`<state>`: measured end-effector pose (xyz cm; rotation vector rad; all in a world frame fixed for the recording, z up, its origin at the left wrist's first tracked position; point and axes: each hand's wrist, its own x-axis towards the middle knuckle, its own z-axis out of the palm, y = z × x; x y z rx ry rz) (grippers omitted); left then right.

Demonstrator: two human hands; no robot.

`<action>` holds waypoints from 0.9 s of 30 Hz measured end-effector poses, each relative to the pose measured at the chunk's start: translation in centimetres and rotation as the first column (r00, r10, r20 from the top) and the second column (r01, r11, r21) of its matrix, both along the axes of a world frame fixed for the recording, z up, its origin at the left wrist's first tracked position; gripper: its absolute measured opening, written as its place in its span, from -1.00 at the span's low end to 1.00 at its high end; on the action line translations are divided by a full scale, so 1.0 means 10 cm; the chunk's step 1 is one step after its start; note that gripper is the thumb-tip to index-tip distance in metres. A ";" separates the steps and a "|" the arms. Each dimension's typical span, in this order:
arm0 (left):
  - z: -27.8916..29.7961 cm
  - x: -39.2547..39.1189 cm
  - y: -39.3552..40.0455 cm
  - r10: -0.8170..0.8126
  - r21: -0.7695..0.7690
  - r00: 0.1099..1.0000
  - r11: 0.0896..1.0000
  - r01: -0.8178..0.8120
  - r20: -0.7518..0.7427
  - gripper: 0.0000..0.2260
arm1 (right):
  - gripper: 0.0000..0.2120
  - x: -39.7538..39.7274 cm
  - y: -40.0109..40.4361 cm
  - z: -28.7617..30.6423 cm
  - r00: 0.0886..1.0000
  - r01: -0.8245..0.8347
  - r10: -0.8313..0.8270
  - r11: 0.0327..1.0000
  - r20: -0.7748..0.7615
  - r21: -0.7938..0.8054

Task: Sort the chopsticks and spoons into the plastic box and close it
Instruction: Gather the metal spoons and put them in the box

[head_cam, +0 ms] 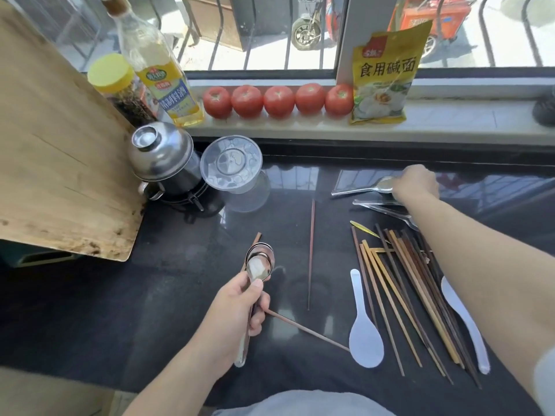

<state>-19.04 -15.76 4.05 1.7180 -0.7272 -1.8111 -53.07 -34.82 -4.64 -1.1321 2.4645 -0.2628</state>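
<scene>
My left hand (237,310) grips a stack of metal spoons (260,264) by the handles, bowls pointing away from me, together with a brown chopstick. My right hand (416,181) reaches to the back right and rests on a metal spoon (360,190) lying on the black counter; whether it grips the spoon is unclear. More metal spoons (381,207) lie just nearer under my forearm. A pile of wooden chopsticks (402,289) fans out at the right, flanked by two white plastic spoons (365,334) (464,319). One chopstick (311,253) lies alone at centre, another (309,330) slants below my left hand.
A clear round plastic container (232,172) lies on its side at the back centre beside a steel pot (162,157). A wooden cutting board (54,151) leans at the left. Bottles, a jar, several tomatoes (277,100) and a yellow bag (384,76) line the windowsill.
</scene>
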 end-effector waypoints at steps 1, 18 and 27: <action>-0.01 0.00 -0.02 0.001 0.002 1.000 1.000 -0.001 0.001 -0.83 | -0.81 0.01 -0.01 0.04 0.998 0.038 -0.035 0.998 0.056 -0.054; 0.14 -0.13 0.30 -0.257 -0.274 0.679 0.774 0.570 0.687 -0.92 | -0.84 1.24 2.11 1.04 0.806 -0.285 0.493 0.809 0.328 -0.514; 0.22 -0.12 0.61 -0.290 -0.347 0.716 0.721 0.600 0.635 -0.84 | -0.87 1.34 2.40 1.24 0.743 -0.237 0.455 0.865 0.491 -0.443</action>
